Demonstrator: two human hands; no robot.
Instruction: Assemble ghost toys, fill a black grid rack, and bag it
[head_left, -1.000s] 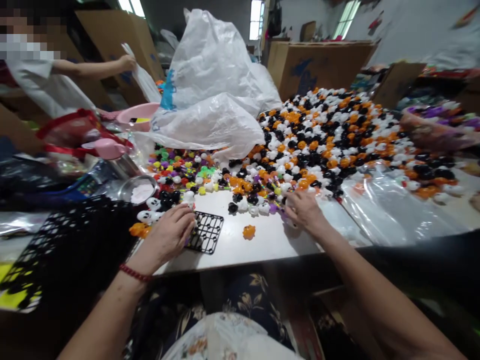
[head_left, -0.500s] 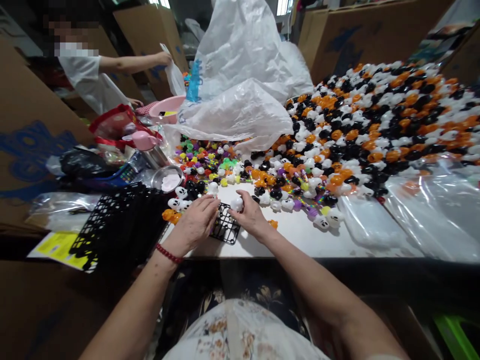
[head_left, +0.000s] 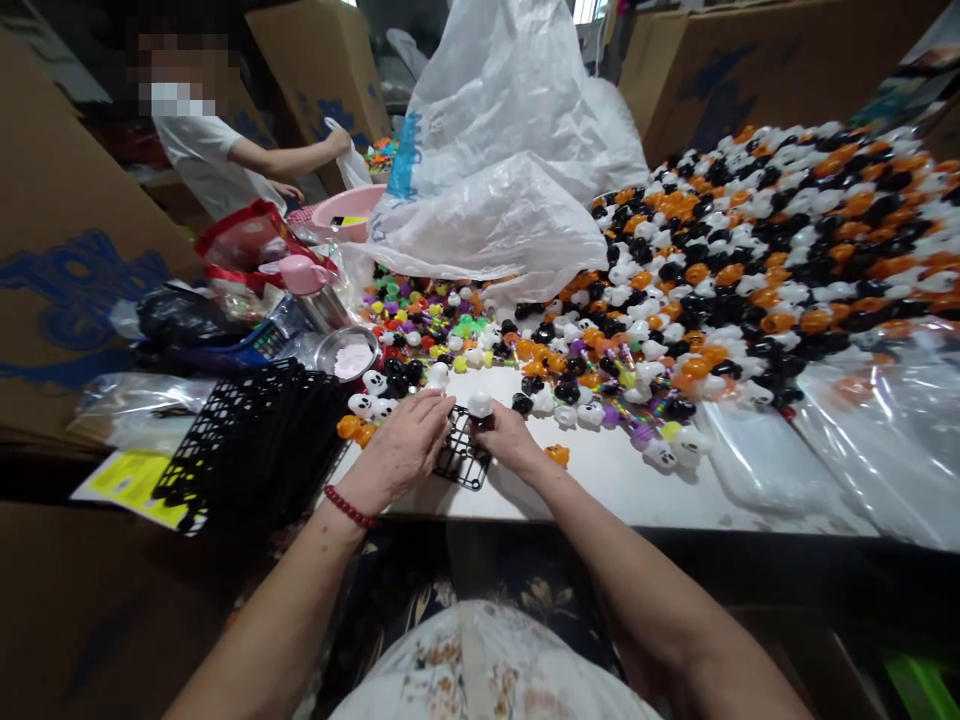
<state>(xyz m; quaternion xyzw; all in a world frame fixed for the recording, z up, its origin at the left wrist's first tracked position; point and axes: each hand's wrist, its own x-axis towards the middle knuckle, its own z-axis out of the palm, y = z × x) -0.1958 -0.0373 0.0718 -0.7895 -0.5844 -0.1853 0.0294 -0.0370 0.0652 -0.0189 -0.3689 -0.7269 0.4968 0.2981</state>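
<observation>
In front of me on the white tabletop [head_left: 517, 495] lies a small black plastic grid tray [head_left: 463, 468]. Over its left side rests my left hand [head_left: 409, 440], fingers together and curled around the edge; their tips are partly hidden. My right hand [head_left: 510, 438] pinches a white toy head [head_left: 479, 403] low down, at the tray's far right corner. Whether the head sits in a grid hole I cannot tell. Left of the tray are white skull-faced heads [head_left: 361, 404] and orange heads [head_left: 355, 430]. One orange head [head_left: 556, 455] lies right of my right hand.
Stacked black grids [head_left: 247, 440] stand at left, near a metal bowl [head_left: 346, 352] and a pink-lidded flask [head_left: 309, 280]. A large heap of orange, black and white heads [head_left: 750, 250] fills the right, with plastic bags [head_left: 757, 460] before it. Another person [head_left: 202, 150] works at far left.
The view has shifted, so everything appears farther right. My right fingers have slid down from the top of the white toy head to its lower part, leaving more of it visible.
</observation>
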